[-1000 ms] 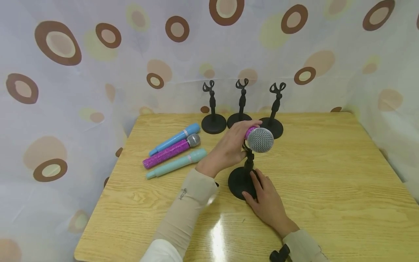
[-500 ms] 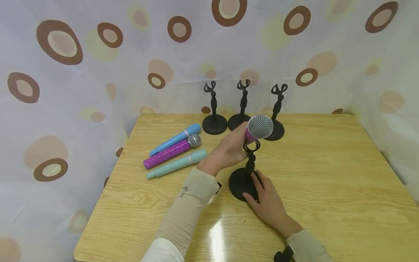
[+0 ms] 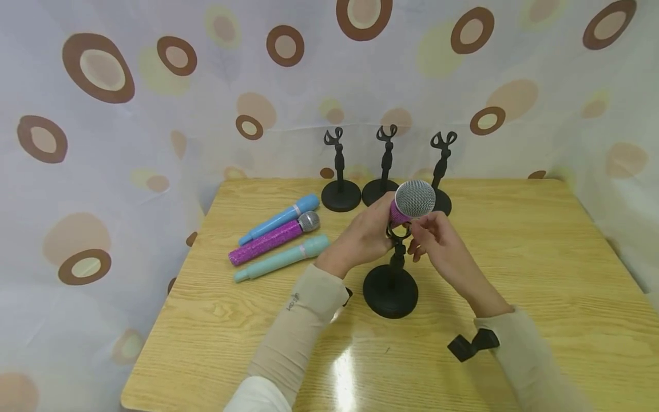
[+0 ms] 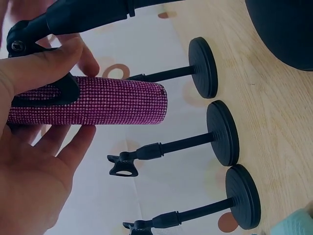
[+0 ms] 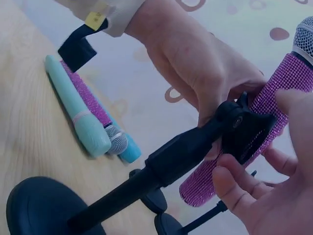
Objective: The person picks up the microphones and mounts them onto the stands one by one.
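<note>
Left hand (image 3: 364,236): we see fingers grasping the purple microphone (image 3: 413,201).
Right hand (image 3: 444,247): fingers curled around it too, at the clip (image 5: 249,137).
Black stand (image 3: 391,290): upright on worktop (image 3: 540,274).

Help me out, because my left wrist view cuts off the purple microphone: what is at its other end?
Observer: A silver mesh head, plain to see in the head view.
Operator: And what lies beside the pale green thing in my lower right corner?
Observer: Two more microphones, a purple one and, beyond it, a blue one.
Operator: My view crops the front stand's base. Are any hands on it?
Observer: No. In the head view, the left hand and the right hand are both off the base, up near the held microphone.
</note>
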A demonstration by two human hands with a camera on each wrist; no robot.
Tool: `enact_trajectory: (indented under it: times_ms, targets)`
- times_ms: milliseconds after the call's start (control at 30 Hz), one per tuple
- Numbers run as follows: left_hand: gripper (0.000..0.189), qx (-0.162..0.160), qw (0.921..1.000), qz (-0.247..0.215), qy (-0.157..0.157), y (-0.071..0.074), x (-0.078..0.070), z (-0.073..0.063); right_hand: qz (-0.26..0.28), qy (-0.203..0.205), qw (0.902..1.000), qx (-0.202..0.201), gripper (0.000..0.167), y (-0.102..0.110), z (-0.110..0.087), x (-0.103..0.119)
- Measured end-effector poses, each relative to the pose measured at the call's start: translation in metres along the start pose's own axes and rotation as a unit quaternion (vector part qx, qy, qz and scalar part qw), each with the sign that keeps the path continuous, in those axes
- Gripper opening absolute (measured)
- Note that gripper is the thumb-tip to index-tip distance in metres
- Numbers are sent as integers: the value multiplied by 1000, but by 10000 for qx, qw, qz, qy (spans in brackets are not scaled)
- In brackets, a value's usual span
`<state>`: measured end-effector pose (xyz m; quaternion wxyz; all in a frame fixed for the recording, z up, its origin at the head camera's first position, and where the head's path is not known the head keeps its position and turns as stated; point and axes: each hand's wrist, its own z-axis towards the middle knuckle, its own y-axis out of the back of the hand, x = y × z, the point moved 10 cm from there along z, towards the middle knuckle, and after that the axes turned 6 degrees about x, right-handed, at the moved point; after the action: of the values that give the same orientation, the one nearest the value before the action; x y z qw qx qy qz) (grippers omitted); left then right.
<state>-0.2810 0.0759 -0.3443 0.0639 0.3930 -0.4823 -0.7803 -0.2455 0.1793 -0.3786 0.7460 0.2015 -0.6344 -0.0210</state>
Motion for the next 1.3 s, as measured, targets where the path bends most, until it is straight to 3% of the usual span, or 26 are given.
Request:
enact_trajectory:
  times_ms: [133, 467, 667, 900, 1033, 1133, 1300]
  targets:
    - [79, -25, 9999, 59, -78, -1, -1, 0, 238, -108, 9995, 202, 43, -4, 10, 5]
    - [77, -92, 9998, 145, -102, 3, -4, 0, 134, -283, 9947, 984, 54, -10, 18, 9]
    - [76, -139, 9998, 88, -133, 0, -7, 1, 585, -531, 9942, 729, 47, -6, 12, -5]
    - [70, -219, 9997, -63, -133, -1, -4, -2, 708, -204, 9969, 283, 48, -5, 11, -11]
    - [62, -253, 9993, -133, -236, -1, -6, -2, 318, -193, 9990, 255, 51, -2, 10, -10]
    - [58, -244, 9994, -64, -255, 0, -7, -2, -452, -166, 9984, 284, 43, 0, 10, -9]
    - [54, -251, 9992, 144, -284, 0, -8, -1, -1633, 128, 9863, 191, 27, -3, 7, -2]
